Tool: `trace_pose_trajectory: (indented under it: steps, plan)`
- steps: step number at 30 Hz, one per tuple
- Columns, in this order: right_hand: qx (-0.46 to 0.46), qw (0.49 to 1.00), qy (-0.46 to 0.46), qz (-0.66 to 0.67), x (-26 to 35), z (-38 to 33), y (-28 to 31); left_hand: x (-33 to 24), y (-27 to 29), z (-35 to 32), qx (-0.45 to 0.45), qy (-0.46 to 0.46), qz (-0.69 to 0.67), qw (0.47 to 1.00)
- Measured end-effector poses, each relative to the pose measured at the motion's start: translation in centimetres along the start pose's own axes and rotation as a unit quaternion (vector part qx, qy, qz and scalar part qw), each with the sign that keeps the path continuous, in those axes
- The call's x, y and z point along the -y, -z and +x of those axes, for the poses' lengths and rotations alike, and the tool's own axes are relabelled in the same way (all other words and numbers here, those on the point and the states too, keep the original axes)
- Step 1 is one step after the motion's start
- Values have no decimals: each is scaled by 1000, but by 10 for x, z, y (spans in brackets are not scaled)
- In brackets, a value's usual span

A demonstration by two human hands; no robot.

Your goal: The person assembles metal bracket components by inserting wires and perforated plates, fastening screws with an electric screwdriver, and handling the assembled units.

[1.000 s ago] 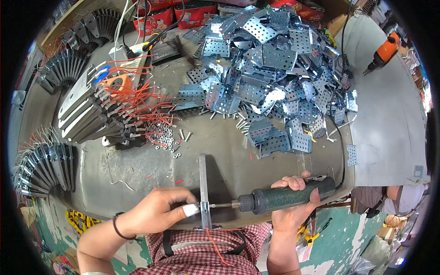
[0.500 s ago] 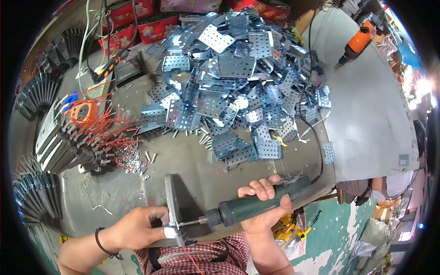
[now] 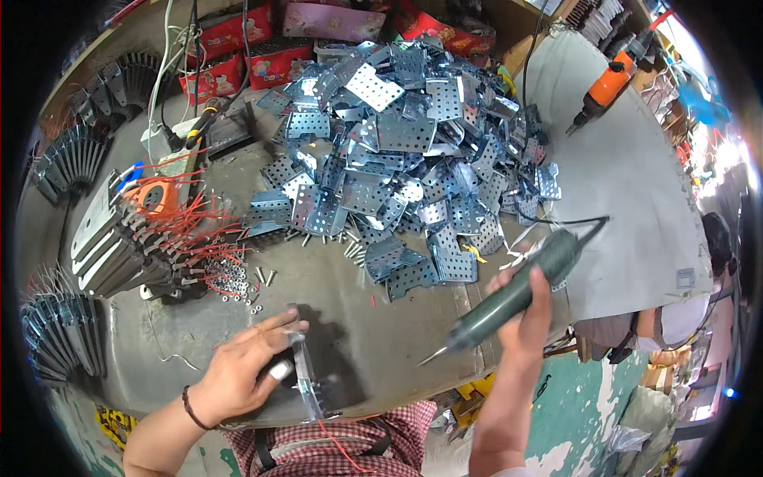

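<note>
Clock dirs from view ctr. Your L hand (image 3: pixel 242 366) is at approx 8 o'clock, fingers half-curled at the far end of the metal bar (image 3: pixel 304 378); can't tell if that's a firm grip. The bar's at 7 o'clock w/ a red wire (image 3: pixel 338 447) by its near end. Your R hand (image 3: pixel 524 327), 4 o'clock, is closed round the green power screwdriver (image 3: pixel 494 312), tip apart from the bar. On the counter (image 3: pixel 143 326): heap of holed metal plates (image 3: pixel 397 131) at 12, loose nuts (image 3: pixel 229 274) approx 9.
</note>
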State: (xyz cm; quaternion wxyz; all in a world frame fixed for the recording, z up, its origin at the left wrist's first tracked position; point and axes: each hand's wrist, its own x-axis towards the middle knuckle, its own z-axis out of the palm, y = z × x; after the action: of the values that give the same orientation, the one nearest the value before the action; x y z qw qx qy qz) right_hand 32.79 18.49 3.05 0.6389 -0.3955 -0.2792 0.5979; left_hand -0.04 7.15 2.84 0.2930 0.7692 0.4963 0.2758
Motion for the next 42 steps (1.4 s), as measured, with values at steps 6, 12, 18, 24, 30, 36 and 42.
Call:
trace_pose_trajectory:
  steps: [6, 12, 18, 24, 30, 36, 42]
  plan:
    - [-33, 505, 305, -807, 4, 45, -9, 20, 9, -23, -62, -103, 207, 971]
    - [173, 601, 337, -703, -41, 63, -53, 2, 28, -96, -451, 73, 83, 886]
    - [139, 743, 242, -608, -35, 75, -46, 57, 119, -201, -650, 311, 269, 639]
    - [237, 838, 248, -425, -30, -1, -49, 91, 121, -222, -598, 387, 431, 554]
    - [393, 656, 289, -576, -81, -86, -60, 6, 159, -84, -455, 111, 332, 819]
    - [274, 795, 235, -488, -90, -95, -54, 7, 157, -28, -269, 139, 370, 878]
    - [304, 769, 236, -510, -95, -81, -68, -25, 118, -34, -380, 27, 320, 867]
